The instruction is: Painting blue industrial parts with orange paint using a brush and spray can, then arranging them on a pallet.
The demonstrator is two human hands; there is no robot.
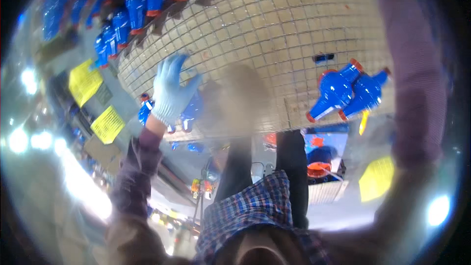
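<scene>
My left hand (171, 91), in a pale knitted glove, hovers over the left part of a wire-mesh-topped table (274, 29). Its fingers and thumb are spread, with nothing between them. Just beside its wrist are a blue glossy part (192, 108) and another blue part (144, 112), both partly hidden. My right arm (414, 68) reaches up along the right side, and its hand lies beyond the upper edge. Left of that arm, two blue bulbous fittings with red end caps, a left one (336, 89) and a right one (367, 93), lie side by side on the mesh.
Several blue fittings (135, 10) with red caps line the far left edge. A small dark object (323, 58) lies on the mesh, and a yellow piece (363, 122) is at the near edge. A beige blur (245, 93) covers the middle. Below is an orange-red container (319, 169).
</scene>
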